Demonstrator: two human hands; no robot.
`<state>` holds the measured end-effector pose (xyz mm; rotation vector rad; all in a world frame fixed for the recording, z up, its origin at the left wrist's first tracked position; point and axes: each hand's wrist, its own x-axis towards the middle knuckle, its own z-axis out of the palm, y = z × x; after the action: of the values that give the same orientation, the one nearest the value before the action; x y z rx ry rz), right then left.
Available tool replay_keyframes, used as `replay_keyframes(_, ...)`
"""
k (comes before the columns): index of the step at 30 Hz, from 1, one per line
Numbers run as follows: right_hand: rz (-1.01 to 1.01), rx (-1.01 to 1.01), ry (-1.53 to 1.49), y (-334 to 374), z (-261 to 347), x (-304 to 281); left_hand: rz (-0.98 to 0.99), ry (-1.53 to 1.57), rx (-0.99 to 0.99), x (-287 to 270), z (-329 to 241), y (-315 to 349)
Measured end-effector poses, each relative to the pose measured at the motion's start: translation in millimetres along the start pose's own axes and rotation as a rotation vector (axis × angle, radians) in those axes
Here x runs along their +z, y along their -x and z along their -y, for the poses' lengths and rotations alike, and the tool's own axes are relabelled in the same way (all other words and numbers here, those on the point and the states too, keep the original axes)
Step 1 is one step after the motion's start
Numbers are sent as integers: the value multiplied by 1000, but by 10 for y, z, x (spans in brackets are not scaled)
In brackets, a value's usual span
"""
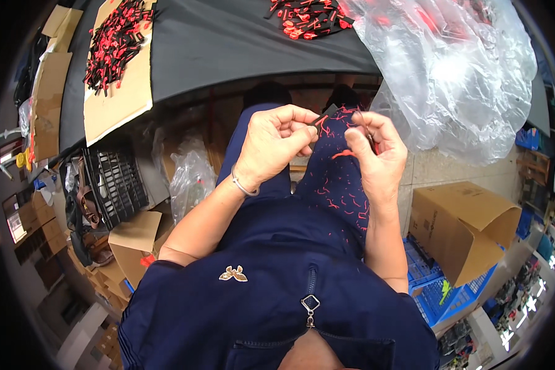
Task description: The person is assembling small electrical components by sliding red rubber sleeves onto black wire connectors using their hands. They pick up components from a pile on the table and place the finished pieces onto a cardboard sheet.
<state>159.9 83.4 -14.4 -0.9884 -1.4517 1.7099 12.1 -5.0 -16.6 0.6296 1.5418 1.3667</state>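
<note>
My left grip (pixel 274 140) pinches black-and-red strip (pixel 328 113) above right trouser leg (pixel 327 176) | long axis: near-left to far-right | right grip (pixel 380 151): apart, rightward, curled around dark item (pixel 370 143), kind unclear

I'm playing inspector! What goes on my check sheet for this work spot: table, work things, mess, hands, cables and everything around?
Surface: dark table, with a cardboard sheet at its left.
Work things: black-and-red pile on the sheet; second pile farther right; a small black piece in hand.
Clutter: red scraps about the right hand and on the trousers; clear plastic over the table's right end.
Hands: left hand pinches the black piece; right hand curls around a dark object, hard to make out.
Cables: nothing seen.
Surroundings: cardboard box and blue crate right, black crate left.
</note>
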Motion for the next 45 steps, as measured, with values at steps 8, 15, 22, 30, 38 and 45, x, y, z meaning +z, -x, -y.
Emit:
replay_keyframes(8, -117, -560, 623, 20, -160, -152, 77, 377, -233, 17, -2, -14)
replay_keyframes(15, -99, -714, 778, -23, -182, -120, 97, 366, -226, 58, -15, -15)
replay_keyframes(22, -97, -712, 786, -56, -206, -103, 115, 360, -247, 47, 6, -7)
replay_keyframes(30, -109, -345, 438, -30, -252, -99, 115, 421, -287, 44, 69, -48)
replay_keyframes(38, 48, 148, -111, -130, -246, -68, -116, -508, 533, 212, 182, 12)
replay_keyframes(45, 114, 73, -119, -129, -355, -87, 40, 44, -35, 188, 185, -13)
